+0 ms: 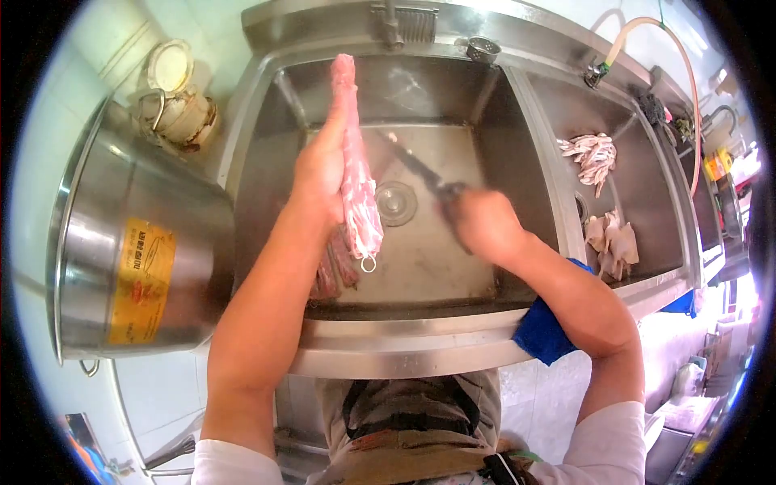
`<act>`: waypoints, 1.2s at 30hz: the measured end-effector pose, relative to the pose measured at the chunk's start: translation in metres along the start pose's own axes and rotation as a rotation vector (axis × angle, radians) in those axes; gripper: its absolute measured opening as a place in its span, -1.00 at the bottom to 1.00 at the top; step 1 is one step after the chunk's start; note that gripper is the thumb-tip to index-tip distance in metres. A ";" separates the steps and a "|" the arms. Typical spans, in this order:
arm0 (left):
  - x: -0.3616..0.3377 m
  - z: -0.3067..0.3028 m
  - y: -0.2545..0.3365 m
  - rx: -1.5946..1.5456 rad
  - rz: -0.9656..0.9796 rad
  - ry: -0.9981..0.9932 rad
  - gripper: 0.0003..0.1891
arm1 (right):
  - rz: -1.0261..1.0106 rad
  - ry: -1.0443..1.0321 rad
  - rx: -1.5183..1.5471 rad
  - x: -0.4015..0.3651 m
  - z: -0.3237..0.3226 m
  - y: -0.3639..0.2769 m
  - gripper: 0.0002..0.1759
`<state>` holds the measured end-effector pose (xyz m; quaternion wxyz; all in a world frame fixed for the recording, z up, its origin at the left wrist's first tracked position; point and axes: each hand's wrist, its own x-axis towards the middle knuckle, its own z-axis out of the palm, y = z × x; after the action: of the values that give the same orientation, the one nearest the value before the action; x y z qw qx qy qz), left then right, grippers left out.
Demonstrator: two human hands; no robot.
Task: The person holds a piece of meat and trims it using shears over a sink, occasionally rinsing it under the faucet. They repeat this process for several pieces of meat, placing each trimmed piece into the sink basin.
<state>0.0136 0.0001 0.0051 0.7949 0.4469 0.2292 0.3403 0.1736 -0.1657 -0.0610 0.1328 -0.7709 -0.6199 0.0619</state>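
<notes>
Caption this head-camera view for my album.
Left hand holds a raw meat strip over a steel sink; right hand grips a blurred knife.

You are holding your left hand raised far forward in a tight grip; your right hand is clenching lower.

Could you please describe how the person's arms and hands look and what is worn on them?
Both the left hand and right hand are bare, with no gloves or watch visible. The forearms are uncovered; white sleeves end above the elbows. A brownish apron with dark straps covers the front.
</notes>
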 end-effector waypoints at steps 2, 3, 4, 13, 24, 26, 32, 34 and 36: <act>0.000 0.000 -0.001 -0.023 0.010 -0.066 -0.45 | -0.045 0.049 0.042 -0.003 0.001 -0.001 -0.78; 0.000 -0.001 -0.003 -0.007 -0.026 -0.021 -0.37 | -0.075 0.101 0.062 -0.005 -0.004 -0.009 -0.77; 0.001 -0.002 -0.004 0.006 -0.063 0.024 -0.29 | -0.103 0.153 0.083 -0.006 -0.006 -0.013 -0.77; 0.003 0.003 -0.004 0.123 0.058 0.135 -0.40 | -0.012 -0.038 -0.103 0.001 -0.001 -0.003 -0.77; 0.005 -0.011 -0.011 -0.011 -0.095 0.206 -0.52 | -0.061 0.175 -0.039 0.001 0.000 -0.008 -0.78; 0.004 -0.012 -0.012 -0.017 -0.069 0.167 -0.51 | -0.071 0.165 -0.097 0.002 0.003 -0.002 -0.76; -0.001 -0.005 -0.003 -0.019 -0.127 0.147 -0.48 | 0.016 -0.067 0.034 0.000 -0.005 -0.002 -0.80; -0.003 -0.007 0.000 -0.055 -0.144 0.130 -0.50 | 0.000 -0.084 0.129 -0.001 -0.003 -0.005 -0.78; -0.003 -0.006 -0.002 -0.102 -0.127 0.122 -0.53 | -0.024 -0.061 0.186 -0.003 -0.006 -0.015 -0.74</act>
<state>0.0088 0.0002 0.0007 0.8211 0.3690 0.2876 0.3270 0.1600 -0.1668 -0.0515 0.1858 -0.7455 -0.6244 0.1409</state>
